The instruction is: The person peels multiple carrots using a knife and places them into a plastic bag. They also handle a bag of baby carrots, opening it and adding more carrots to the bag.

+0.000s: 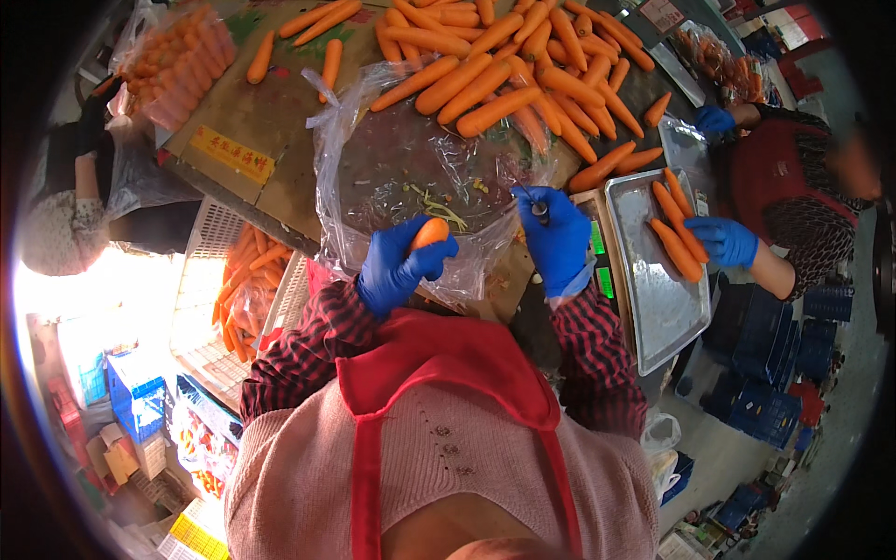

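Note:
My left hand (406,262), in a blue glove, is closed around a carrot (430,234) whose rounded end shows between thumb and fingers. To the right, my right hand (555,238), gloved too, grips a small knife (537,208) with a dark handle; its thin blade is hard to make out. Below and between the hands a clear plastic bag (329,189) lies spread on the worktable, with thin carrot scraps (442,213) on it. A large heap of carrots (490,84) covers the table beyond, some resting over the bag's far edge.
At right, a metal tray (658,329) on a scale holds several carrots, touched by a co-worker's gloved hand (724,241). Bagged carrots (185,70) stand at upper left, near another person (70,210). A white plastic crate (203,280) with carrots sits below the table's left edge.

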### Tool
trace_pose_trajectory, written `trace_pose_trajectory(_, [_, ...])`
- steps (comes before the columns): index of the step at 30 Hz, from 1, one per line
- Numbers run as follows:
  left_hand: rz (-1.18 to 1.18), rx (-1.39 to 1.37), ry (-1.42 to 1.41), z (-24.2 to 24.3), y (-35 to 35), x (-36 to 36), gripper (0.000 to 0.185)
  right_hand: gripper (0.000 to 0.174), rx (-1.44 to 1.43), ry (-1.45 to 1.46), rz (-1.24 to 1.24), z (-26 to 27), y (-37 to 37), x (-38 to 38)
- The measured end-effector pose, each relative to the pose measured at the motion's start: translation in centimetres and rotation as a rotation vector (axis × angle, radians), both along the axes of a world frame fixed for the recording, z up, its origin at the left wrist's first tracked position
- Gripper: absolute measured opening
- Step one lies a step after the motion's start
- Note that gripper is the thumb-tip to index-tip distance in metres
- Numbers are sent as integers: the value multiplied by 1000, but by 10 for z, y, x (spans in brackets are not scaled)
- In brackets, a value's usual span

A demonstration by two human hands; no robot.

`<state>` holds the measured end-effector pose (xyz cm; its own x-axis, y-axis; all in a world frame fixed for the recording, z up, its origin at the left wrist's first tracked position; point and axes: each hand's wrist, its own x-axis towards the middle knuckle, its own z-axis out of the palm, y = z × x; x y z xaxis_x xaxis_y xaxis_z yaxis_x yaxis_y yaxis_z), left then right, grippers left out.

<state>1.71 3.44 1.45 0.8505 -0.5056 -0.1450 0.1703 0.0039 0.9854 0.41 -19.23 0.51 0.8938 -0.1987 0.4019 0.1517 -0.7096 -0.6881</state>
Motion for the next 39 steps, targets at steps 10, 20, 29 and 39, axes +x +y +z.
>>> trace_pose_trajectory(10, [108,-1001,764,-41,-19,44,50,43,1218,662,380,8,38,-37])
trace_pose_trajectory(20, [158,-673,627,-72,-20,53,41,44,1134,648,335,20,35,-33])
trace_pose_trajectory(29, [211,164,-342,-80,-35,121,27,48,1088,19,8,40,-53,59])
trace_pose_trajectory(39, [412,647,-660,-113,-131,184,48,38,1080,255,-110,-27,-35,41])
